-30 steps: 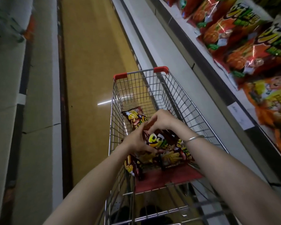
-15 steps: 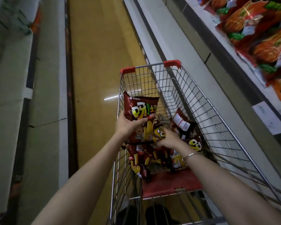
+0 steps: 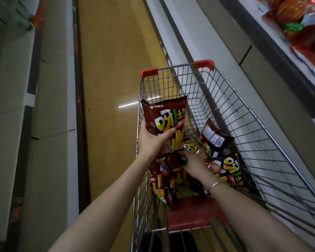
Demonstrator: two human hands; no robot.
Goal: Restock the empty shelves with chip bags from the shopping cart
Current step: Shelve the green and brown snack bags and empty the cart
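Observation:
A wire shopping cart [image 3: 258, 135] with red corner caps stands in front of me. My left hand [image 3: 151, 140] grips a dark red chip bag [image 3: 165, 120] and holds it upright above the cart's left side. Down in the basket my right hand [image 3: 193, 162] reaches among several more dark red chip bags [image 3: 227, 168]; its fingers curl round one of them, partly hidden. One bag [image 3: 215, 137] lies with its white label side up.
Shelves on the right [image 3: 262, 57] are bare on the lower tiers, with red-orange snack bags [image 3: 302, 28] on the top one. Pale shelving [image 3: 49, 106] lines the left. A yellow aisle floor [image 3: 113, 73] runs ahead. A red seat flap [image 3: 189, 211] sits at the cart's near end.
My left hand has lifted one chip bag out of the pile and raised it upright. My right hand has dropped lower into the bags. The view has tilted left and down.

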